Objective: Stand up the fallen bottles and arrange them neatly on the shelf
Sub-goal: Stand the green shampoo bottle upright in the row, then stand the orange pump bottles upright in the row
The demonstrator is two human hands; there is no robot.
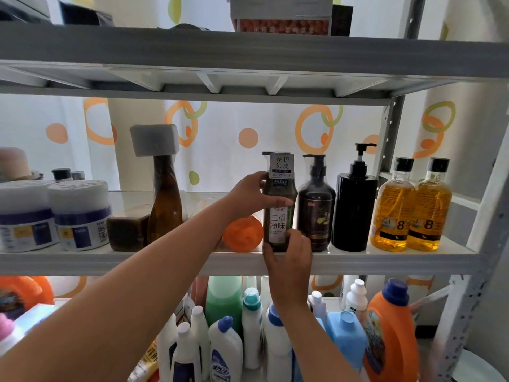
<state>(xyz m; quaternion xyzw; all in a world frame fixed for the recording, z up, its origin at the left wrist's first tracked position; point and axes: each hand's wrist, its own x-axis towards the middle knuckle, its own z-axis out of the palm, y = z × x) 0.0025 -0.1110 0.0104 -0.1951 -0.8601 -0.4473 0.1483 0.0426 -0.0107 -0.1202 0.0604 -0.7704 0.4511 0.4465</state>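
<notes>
A dark green pump bottle [278, 221] with white labels stands upright on the middle shelf [165, 261]. My left hand [254, 195] grips its upper body from the left. My right hand [289, 253] holds its base from the front. To its right stand a dark brown pump bottle [316, 208], a black pump bottle [354, 208] and two amber bottles [411, 210] with black caps. An orange bottle [242, 234] lies on its side just left of the green one, partly behind my left arm. Further left a brown bottle [164, 199] stands with a wide grey cap.
Two white tubs [55, 216] and a brown block [128, 228] occupy the shelf's left part. The lower shelf is crowded with white, blue, green and orange detergent bottles [275, 326]. A grey shelf board [248, 53] runs overhead, and a grey upright [391, 139] stands at the right.
</notes>
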